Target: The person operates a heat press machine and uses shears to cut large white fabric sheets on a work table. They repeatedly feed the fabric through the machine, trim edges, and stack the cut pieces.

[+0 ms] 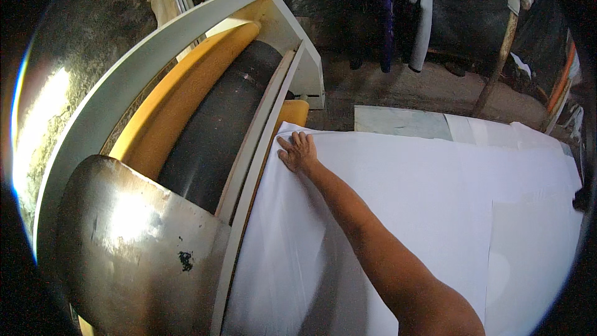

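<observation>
Cloth [398, 193], big and white, spreads from 3 to 7 o'clock around the middle of the view. The right hand [300, 152] rests on its 10 o'clock corner, fingers spread apart and lying on top. Close by, a big black roller [217, 106] sits at 10 o'clock and a shiny metal sheet [134, 261] at 8.

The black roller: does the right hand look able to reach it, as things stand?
Probably yes, but not straight across: the right hand rests on the white cloth, and the pale rail stands between it and the black roller. The roller's upper part looks uncovered, so reaching over might do.
</observation>
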`<state>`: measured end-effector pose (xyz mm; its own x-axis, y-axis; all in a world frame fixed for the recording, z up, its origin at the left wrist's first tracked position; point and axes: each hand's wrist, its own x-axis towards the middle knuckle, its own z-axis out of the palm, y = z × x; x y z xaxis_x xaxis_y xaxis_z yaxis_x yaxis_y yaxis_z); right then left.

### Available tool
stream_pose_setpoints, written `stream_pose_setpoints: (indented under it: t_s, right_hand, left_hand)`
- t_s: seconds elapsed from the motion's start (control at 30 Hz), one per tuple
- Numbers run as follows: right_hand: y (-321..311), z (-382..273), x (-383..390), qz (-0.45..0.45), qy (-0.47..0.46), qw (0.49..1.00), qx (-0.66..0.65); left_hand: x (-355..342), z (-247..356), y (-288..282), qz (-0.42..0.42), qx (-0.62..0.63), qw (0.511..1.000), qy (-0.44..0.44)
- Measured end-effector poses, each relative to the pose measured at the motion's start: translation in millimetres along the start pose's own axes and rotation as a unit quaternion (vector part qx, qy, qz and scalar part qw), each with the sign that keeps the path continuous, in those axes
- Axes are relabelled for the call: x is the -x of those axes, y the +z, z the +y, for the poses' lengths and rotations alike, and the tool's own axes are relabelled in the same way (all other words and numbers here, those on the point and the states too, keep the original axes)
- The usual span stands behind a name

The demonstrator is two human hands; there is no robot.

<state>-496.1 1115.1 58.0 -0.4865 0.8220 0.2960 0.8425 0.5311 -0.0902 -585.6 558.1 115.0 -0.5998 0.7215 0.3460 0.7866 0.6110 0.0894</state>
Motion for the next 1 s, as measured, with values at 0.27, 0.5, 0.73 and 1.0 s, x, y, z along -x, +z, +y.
stream_pose_setpoints:
  t_s: [0.27, 0.5, 0.73, 1.0]
  right_hand:
    - [10.1, -16.1, -1.7, 0.073, 0.057, 0.993, -0.070]
    - [4.0, -24.1, -5.5, 0.037, 0.065, 0.995, -0.073]
    - [2.3, -10.9, -10.8, -0.054, -0.001, 0.998, -0.039]
    - [10.4, -29.6, -0.1, 0.048, 0.050, 0.990, -0.121]
  left_hand:
    - [0.0, 2.8, -1.6, -0.006, -0.002, 1.000, 0.001]
    - [5.1, -1.6, -5.0, -0.012, -0.009, 1.000, -0.001]
    - [8.7, -5.6, -2.4, -0.013, -0.008, 1.000, -0.003]
    - [6.2, -7.7, 0.6, -0.011, -0.008, 1.000, -0.003]
